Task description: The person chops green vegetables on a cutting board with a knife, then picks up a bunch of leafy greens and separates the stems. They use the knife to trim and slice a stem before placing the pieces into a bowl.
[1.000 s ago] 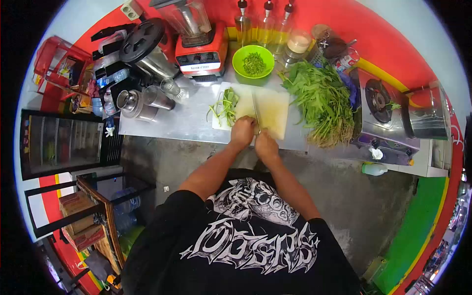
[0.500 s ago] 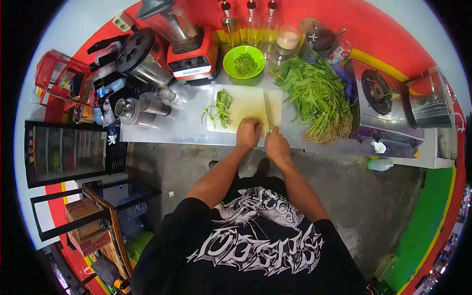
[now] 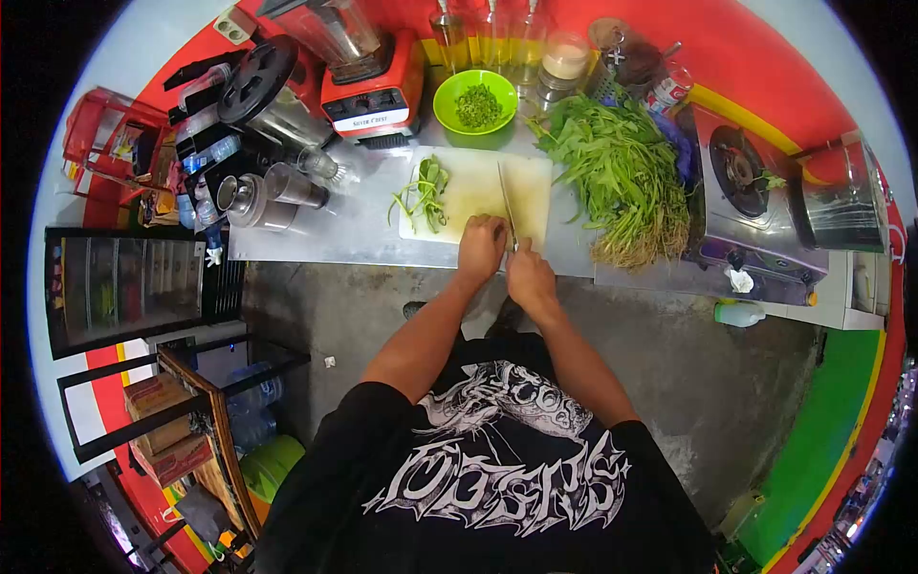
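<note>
A white cutting board (image 3: 469, 182) lies on the metal table. My right hand (image 3: 531, 275) is wrapped round the handle of a knife (image 3: 507, 199), whose blade points away from me over the board. Close to the blade, my left hand (image 3: 483, 247) is closed at the board's near edge, its fingers curled over something too small to make out. Cut green stems and leaves (image 3: 428, 196) lie on the board's left part. Beyond the board stands a green bowl (image 3: 445, 115) with chopped greens (image 3: 477, 106) inside.
A big heap of leafy greens with roots (image 3: 622, 177) lies right of the board, beside a gas stove (image 3: 755, 215). A red blender (image 3: 373, 100), bottles (image 3: 491, 38) and jars (image 3: 564, 62) line the back. Metal cups (image 3: 296, 185) stand at the left.
The view has shifted slightly, so the table sits higher in it. The knife's blade has tilted a little to the left and lies closer to my left hand.
</note>
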The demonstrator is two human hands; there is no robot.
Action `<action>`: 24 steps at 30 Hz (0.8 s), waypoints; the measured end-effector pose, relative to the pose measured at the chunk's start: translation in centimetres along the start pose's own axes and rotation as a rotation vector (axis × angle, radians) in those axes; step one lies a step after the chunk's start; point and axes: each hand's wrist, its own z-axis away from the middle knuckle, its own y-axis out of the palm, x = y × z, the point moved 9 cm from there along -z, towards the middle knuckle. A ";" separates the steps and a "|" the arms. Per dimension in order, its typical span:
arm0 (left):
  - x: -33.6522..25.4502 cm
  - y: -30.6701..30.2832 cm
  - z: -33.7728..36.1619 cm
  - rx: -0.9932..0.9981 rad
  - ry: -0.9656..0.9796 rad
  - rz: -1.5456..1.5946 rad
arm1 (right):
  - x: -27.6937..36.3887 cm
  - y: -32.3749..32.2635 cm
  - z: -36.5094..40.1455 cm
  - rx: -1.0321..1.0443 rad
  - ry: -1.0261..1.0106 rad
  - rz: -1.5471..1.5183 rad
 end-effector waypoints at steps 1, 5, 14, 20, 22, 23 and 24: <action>0.0 0.2 0.0 0.037 -0.026 -0.042 | -0.2 0.6 -0.2 -0.002 0.000 -0.002; -0.1 0.4 -0.2 0.098 -0.085 -0.108 | -0.4 1.4 -0.5 -0.012 0.012 0.059; 1.4 -0.3 0.2 0.044 -0.119 0.011 | 0.6 -0.4 -2.4 -0.029 -0.035 0.073; 3.5 -2.5 1.0 0.108 -0.300 0.203 | -0.4 0.0 -1.7 0.032 -0.186 -0.093; 4.2 -3.8 0.7 0.079 -0.273 0.230 | -1.5 1.0 -1.8 0.035 -0.209 -0.101; 4.8 -4.5 0.7 0.066 -0.274 0.217 | -1.9 1.6 -2.2 0.036 -0.225 -0.099; 5.1 -5.6 0.8 0.034 -0.312 0.276 | -1.6 0.8 -1.8 0.096 -0.180 -0.066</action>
